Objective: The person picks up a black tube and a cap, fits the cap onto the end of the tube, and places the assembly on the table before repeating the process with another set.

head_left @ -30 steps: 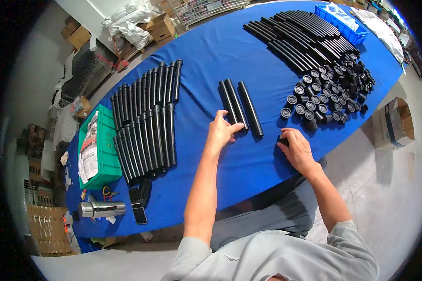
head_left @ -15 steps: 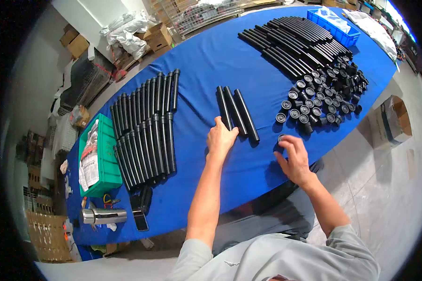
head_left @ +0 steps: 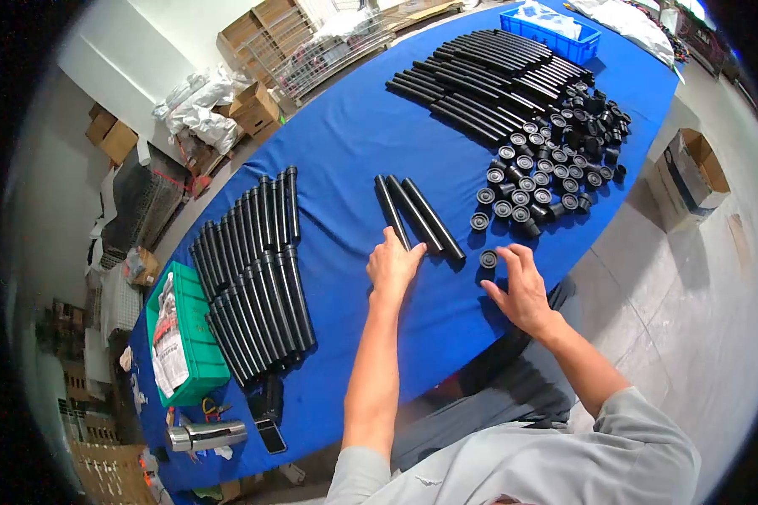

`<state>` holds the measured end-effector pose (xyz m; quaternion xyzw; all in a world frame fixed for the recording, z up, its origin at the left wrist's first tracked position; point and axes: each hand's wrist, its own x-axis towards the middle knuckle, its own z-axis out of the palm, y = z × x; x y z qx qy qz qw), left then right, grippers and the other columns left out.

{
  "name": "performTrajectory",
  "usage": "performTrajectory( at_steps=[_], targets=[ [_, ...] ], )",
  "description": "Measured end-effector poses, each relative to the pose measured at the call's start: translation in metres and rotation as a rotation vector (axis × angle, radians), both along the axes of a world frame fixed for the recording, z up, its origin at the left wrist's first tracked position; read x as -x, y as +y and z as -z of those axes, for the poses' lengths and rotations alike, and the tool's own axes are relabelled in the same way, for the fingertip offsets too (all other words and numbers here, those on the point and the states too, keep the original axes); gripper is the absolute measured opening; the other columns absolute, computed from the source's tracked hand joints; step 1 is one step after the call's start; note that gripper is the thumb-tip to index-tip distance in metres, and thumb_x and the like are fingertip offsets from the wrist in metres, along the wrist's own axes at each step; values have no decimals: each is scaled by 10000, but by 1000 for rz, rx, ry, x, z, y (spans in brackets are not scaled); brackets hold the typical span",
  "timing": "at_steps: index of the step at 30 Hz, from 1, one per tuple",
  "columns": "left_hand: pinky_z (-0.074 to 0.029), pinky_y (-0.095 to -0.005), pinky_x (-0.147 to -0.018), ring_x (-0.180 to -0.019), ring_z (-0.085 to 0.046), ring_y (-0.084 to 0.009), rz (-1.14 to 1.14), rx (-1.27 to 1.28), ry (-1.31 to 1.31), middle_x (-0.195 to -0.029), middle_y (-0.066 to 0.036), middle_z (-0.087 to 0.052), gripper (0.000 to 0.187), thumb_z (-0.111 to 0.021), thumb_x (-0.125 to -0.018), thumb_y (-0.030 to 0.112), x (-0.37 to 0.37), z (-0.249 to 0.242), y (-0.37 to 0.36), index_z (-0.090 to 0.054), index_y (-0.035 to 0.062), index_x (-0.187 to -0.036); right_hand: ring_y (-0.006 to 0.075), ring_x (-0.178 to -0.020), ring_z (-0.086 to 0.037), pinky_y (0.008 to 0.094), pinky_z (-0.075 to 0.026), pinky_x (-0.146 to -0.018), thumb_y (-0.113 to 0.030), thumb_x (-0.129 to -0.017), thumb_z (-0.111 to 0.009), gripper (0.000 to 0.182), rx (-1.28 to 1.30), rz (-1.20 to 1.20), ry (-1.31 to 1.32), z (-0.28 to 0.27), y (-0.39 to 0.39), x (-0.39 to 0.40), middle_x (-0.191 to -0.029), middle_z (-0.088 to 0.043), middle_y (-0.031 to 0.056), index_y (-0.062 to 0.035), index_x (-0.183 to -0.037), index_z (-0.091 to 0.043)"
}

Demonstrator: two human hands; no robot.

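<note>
My left hand (head_left: 393,269) is closed on the near end of a black tube (head_left: 389,206), which lies on the blue cloth. Right of it, two more black tubes (head_left: 434,220) lie side by side, close to my left thumb. My right hand (head_left: 522,290) is open, thumb and fingers apart, beside a single round black cap (head_left: 488,259) on the cloth. The fingertips are close to the cap's right edge. Beyond that hand spreads a heap of similar black caps (head_left: 543,178).
Many loose black tubes (head_left: 480,80) lie behind the caps, near a blue crate (head_left: 585,49). To the left are two rows of capped tubes (head_left: 265,286), a green crate (head_left: 202,337), a steel flask (head_left: 206,436) and a phone (head_left: 270,436). A cardboard box (head_left: 691,181) stands on the floor at right.
The camera view has shifted, with the table items lower and the tubes more fanned. My right hand's fingers have come off the single cap, which now shows beside them. My left hand keeps its tube.
</note>
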<state>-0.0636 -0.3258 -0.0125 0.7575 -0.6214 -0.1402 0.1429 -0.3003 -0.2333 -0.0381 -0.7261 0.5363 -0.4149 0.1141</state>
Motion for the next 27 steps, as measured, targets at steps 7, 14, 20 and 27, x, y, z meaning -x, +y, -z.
performTrajectory(
  at_steps=[7, 14, 20, 27],
  targets=[
    [-536, -540, -890, -1051, -679, -445, 5, -44, 0, -1091, -271, -708, 838, -787, -757, 524, 19, 1, -12, -499, 2, -1347, 353, -1005, -602, 428, -524, -856, -118, -794, -768, 517, -12, -64, 197, 12, -40, 7, -1100, -572, 179, 9, -1243, -544],
    [-530, -520, -910, -1065, -675, -439, -61, -18, 52, -1107, -261, -707, 843, -797, -736, 542, 29, 9, -13, -505, 62, -1364, 355, -991, -599, 419, -531, -833, -105, -766, -791, 625, 68, 58, 204, 17, -49, 12, -1103, -559, 187, 37, -1303, -504],
    [-523, -518, -928, -1049, -680, -439, -123, 10, 96, -1066, -261, -718, 827, -778, -751, 503, 27, 13, -14, -491, 65, -1392, 370, -1022, -609, 424, -553, -806, -126, -732, -840, 739, 79, 119, 114, 2, -41, 12, -1170, -536, 203, 2, -1363, -478],
    [-524, -524, -916, -1046, -681, -437, -111, -9, 101, -1065, -240, -721, 789, -750, -778, 501, 28, 11, -13, -465, 126, -1411, 312, -809, -655, 393, -560, -665, -100, -775, -790, 455, 229, -79, 18, -1, -28, 8, -981, -618, 116, -55, -1185, -599]
  ],
)
